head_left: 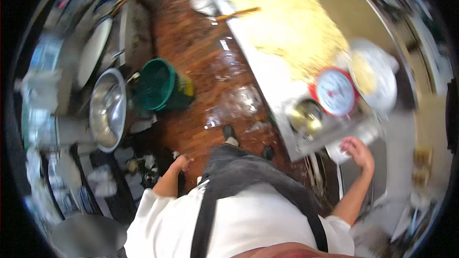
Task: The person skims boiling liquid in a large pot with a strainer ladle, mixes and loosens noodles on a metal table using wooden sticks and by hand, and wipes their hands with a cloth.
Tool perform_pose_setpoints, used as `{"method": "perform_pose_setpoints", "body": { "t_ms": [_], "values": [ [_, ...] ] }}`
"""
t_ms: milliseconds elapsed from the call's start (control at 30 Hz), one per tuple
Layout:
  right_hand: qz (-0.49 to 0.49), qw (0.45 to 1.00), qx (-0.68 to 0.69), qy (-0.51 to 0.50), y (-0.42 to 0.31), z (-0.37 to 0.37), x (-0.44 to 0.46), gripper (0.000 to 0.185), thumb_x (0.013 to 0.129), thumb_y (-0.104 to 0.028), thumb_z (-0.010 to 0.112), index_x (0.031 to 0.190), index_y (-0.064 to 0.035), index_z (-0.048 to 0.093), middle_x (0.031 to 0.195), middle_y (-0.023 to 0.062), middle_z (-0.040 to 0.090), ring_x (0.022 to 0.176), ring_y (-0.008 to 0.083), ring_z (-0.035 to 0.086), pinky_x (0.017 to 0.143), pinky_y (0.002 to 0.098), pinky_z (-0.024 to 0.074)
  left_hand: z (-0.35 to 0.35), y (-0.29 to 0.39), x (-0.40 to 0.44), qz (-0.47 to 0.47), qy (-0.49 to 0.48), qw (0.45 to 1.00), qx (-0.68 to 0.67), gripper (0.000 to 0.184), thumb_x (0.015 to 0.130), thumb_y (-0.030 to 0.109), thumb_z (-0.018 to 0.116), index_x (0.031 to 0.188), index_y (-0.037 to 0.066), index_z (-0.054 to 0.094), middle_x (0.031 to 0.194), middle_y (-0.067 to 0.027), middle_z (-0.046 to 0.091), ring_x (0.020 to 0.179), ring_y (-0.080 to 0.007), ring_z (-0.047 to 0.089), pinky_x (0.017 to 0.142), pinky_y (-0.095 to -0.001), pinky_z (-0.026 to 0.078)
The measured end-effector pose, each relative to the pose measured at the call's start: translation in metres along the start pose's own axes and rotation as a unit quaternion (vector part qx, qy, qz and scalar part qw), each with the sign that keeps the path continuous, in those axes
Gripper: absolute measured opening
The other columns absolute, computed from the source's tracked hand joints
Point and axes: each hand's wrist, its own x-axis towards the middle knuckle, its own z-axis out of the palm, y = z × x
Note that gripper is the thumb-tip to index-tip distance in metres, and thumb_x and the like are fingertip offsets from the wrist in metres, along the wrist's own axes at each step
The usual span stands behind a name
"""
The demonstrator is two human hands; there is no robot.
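My left hand (183, 163) hangs beside my left hip, above the floor, with loosely bent fingers and nothing visible in them; it is small and blurred. Out to my right, my right hand (354, 149) is raised near the table's near corner, its fingers apart and holding nothing I can see. Just beyond it on the metal table (263, 83) stand a shiny gold-coloured round bowl or pan (306, 116) and a red dial scale (335, 92). A white bowl (382, 83) with pale yellow contents is next to the scale.
A wide heap of yellow crumbly or shredded food (287, 24) covers the table, with two wooden sticks (237, 14) at its left edge. At left stand a green bucket (160, 86) and a large steel basin (108, 110). The red-brown floor (191, 43) looks wet.
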Motion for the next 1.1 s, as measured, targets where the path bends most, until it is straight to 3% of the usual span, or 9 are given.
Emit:
{"method": "perform_pose_setpoints", "body": {
  "t_ms": [67,100,167,300,633,767,900,967,1100],
  "values": [
    [-0.018,0.987,0.108,-0.115,-0.055,0.001,0.004,0.028,0.097,-0.014,0.055,0.122,-0.0005,0.055,0.098,0.0113,0.069,0.088,0.0176,0.067,0.080,0.0334,0.0541,0.011,0.039,-0.033,-0.070,0.020,0.994,-0.087,0.039,0.092,0.037,0.063,0.109,0.002,0.069,0.100,-0.0203,0.069,0.084,-0.0280,0.069,0.077,-0.0430,0.055],
    [0.052,0.994,-0.009,-0.098,-0.131,-0.012,0.010,0.029,0.097,-0.014,0.056,0.123,0.0002,0.054,0.098,0.0121,0.069,0.088,0.0178,0.066,0.080,0.0322,0.0541,0.049,0.101,0.061,-0.029,-0.079,0.978,-0.190,0.040,0.092,0.037,0.062,0.107,0.000,0.068,0.103,-0.0197,0.069,0.089,-0.0307,0.069,0.080,-0.0427,0.054],
    [0.122,0.983,-0.130,-0.043,-0.162,-0.021,0.033,0.031,0.096,-0.012,0.057,0.123,0.0007,0.054,0.098,0.0122,0.070,0.088,0.0170,0.067,0.080,0.0319,0.0537,0.096,0.165,0.145,0.158,0.090,0.965,-0.188,0.042,0.091,0.039,0.062,0.105,-0.001,0.067,0.108,-0.0204,0.068,0.101,-0.0348,0.065,0.087,-0.0416,0.051],
    [0.128,0.940,-0.317,0.011,-0.149,-0.019,0.123,0.035,0.094,-0.013,0.059,0.125,0.0023,0.054,0.096,0.0132,0.069,0.086,0.0171,0.066,0.078,0.0309,0.0517,-0.038,0.264,0.230,0.202,0.082,0.921,-0.324,0.045,0.088,0.039,0.064,0.111,0.000,0.065,0.113,-0.0221,0.065,0.110,-0.0363,0.061,0.093,-0.0411,0.048],
    [0.102,0.955,-0.272,0.066,-0.223,0.023,0.255,0.040,0.091,-0.018,0.066,0.126,-0.0007,0.055,0.092,0.0129,0.068,0.086,0.0211,0.066,0.080,0.0309,0.0511,-0.291,0.471,0.315,0.478,0.057,0.836,-0.264,0.040,0.090,0.033,0.062,0.119,0.006,0.061,0.099,-0.0180,0.068,0.097,-0.0348,0.065,0.085,-0.0412,0.051],
    [0.089,0.962,-0.256,0.022,-0.248,-0.005,0.357,0.039,0.091,-0.017,0.067,0.124,0.0000,0.056,0.090,0.0125,0.068,0.086,0.0202,0.065,0.078,0.0315,0.0511,-0.313,0.435,0.376,0.455,0.104,0.851,-0.242,0.041,0.091,0.034,0.063,0.120,0.005,0.060,0.106,-0.0193,0.067,0.096,-0.0333,0.066,0.085,-0.0406,0.051],
    [0.030,0.947,-0.316,-0.051,-0.339,0.006,0.499,0.037,0.091,-0.014,0.066,0.124,0.0000,0.056,0.088,0.0119,0.067,0.082,0.0194,0.064,0.076,0.0309,0.0507,-0.333,0.314,0.407,0.245,0.031,0.868,-0.431,0.043,0.093,0.035,0.063,0.122,0.004,0.059,0.104,-0.0129,0.068,0.092,-0.0219,0.066,0.078,-0.0356,0.054],
    [-0.018,0.923,-0.377,-0.078,-0.394,0.023,0.570,0.036,0.092,-0.013,0.066,0.124,0.0000,0.056,0.087,0.0116,0.067,0.081,0.0193,0.064,0.075,0.0308,0.0507,-0.321,0.244,0.430,0.157,0.170,0.862,-0.451,0.046,0.092,0.035,0.061,0.120,-0.001,0.060,0.103,-0.0164,0.068,0.079,-0.0217,0.068,0.072,-0.0356,0.056],
    [-0.111,0.912,-0.377,-0.120,-0.494,0.103,0.705,0.034,0.093,-0.010,0.063,0.125,-0.0009,0.055,0.092,0.0109,0.066,0.084,0.0194,0.063,0.078,0.0309,0.0509,-0.326,0.129,0.436,-0.097,0.214,0.674,-0.700,0.041,0.093,0.039,0.059,0.113,0.004,0.059,0.090,-0.0070,0.062,0.065,-0.0171,0.061,0.054,-0.0309,0.052]
  ]
}}
